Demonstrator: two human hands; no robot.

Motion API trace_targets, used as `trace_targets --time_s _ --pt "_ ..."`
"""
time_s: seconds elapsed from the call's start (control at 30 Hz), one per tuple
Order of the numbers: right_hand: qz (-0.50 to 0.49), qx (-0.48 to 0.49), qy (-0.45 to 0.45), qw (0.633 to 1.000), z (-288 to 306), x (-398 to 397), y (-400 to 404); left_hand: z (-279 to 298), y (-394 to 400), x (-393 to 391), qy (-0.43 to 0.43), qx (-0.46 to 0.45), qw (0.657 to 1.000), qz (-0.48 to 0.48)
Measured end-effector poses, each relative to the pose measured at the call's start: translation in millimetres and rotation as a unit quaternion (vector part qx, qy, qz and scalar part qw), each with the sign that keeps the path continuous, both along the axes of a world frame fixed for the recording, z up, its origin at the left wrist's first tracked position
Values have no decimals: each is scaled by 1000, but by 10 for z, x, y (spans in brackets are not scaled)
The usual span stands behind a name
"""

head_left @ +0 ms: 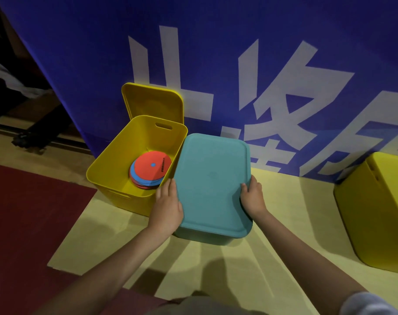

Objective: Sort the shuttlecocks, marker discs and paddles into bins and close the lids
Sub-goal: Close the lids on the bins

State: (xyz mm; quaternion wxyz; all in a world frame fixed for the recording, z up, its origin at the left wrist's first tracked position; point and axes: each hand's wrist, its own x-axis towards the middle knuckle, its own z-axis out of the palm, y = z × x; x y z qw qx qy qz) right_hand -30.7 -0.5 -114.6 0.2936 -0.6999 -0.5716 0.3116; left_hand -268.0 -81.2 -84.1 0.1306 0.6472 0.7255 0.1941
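The left hand [168,208] and right hand [253,198] clasp the side edges of the teal lid [212,183], seated on its teal bin [204,237]. Beside it, marker discs [151,169] lie in the open yellow bin [116,169]; its yellow lid [152,101] leans behind, not yet fitted.

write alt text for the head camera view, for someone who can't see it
Both hands, left hand and right hand, hold the sides of a teal lid sitting on a teal bin. Left of it, an open yellow bin holds stacked marker discs, its yellow lid propped against a blue banner.
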Motion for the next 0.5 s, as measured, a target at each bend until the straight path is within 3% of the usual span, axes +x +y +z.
trace_targets --time_s 0.27,0.5 --pt "-8 3 25 1000 324 19 489 166 1097 202 79 -13 995 -65" --pt "-52 -12 22 998 327 25 1068 164 1895 81 -69 -62 996 -7"
